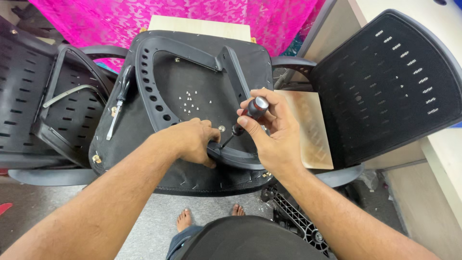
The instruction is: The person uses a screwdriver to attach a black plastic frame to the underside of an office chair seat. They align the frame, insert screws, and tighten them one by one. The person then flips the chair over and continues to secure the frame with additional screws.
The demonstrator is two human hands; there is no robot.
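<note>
An upturned black chair seat (139, 159) lies in front of me with a black plastic armrest frame (149, 86) resting on its underside. My left hand (192, 140) presses down on the near curve of that frame. My right hand (269, 130) grips a black screwdriver (248, 115) with a grey cap, held at a slant. Its tip sits at the frame just right of my left fingers, close to a silver screw head (221, 128). A cluster of small staples (190, 102) shows in the seat's middle.
A second screwdriver (118, 103) lies on the seat's left edge. Black perforated chair backs stand at left (29, 101) and right (390, 82). A wooden board (313, 130) lies under the seat; pink cloth (144, 14) behind. My bare feet (184, 219) and a black chair base part (298, 221) are below.
</note>
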